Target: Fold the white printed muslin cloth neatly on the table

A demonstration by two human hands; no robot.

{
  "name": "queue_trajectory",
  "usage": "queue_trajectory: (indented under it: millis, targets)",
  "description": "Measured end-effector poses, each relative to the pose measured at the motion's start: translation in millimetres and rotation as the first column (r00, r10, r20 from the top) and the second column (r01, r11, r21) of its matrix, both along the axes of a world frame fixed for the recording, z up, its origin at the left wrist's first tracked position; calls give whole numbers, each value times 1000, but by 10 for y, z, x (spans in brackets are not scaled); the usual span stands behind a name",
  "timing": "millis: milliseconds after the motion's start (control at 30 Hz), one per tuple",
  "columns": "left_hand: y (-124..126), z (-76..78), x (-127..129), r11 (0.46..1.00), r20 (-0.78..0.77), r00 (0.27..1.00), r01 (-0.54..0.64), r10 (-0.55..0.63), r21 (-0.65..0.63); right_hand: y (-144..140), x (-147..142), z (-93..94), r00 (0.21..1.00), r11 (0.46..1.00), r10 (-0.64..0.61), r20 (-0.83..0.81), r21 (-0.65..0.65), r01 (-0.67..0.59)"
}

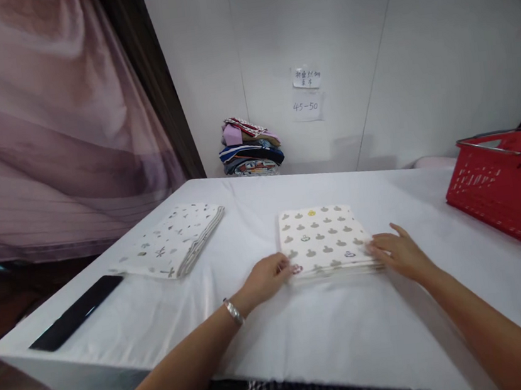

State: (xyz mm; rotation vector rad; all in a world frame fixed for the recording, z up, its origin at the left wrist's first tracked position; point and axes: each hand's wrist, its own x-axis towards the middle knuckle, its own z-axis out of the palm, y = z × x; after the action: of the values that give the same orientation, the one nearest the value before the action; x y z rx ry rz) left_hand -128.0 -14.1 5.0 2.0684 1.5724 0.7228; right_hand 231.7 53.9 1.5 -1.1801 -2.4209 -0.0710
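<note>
Head view: our left hand (270,276) and right hand (398,251), fingers loosely curled, press the near corners of a folded patterned cloth (323,238) mid-table (354,335). We judge folding nearly finished; next, gripping both edges evenly.

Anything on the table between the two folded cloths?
Nothing: in the head view, only bare white table cover lies between the leaf-print folded cloth and the patterned folded cloth under both hands.
</note>
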Motion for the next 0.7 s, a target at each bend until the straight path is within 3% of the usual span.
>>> queue_trajectory:
  millis: [67, 133, 233, 300, 367, 500, 700]
  targets:
    - [-91, 31, 78, 1000, 2, 1000, -4, 4, 30, 8, 72, 2, 998, 997, -67, -1, 23, 67]
    - [-16, 72, 135, 990, 9, 997, -80, 79, 114, -37, -24, 5, 997, 997, -70, -23, 42, 71]
    - [301, 127, 253, 954, 14, 991, -132, 133, 269, -142, -350, 6, 997, 999, -28, -65, 26, 30]
    - [553, 146, 379, 941, -38, 992, -99, 117, 323, -189, -564, -5, 998, 1000, -6, -69, -13, 5]
    - [785, 138, 515, 943, -128, 987, -50, 97, 330, -205, -703, -38, 999, 998, -6, -41, -64, 4]
    - [1123, 17, 655, 961, -226, 963, -85, 147, 265, -210, -757, -159, 998, 985, -51, 47, -162, 58]
    - [1265, -189, 603, 974, -360, 912, -138, 197, 181, -265, -759, -212, 994, 972, -78, 72, -215, 92]
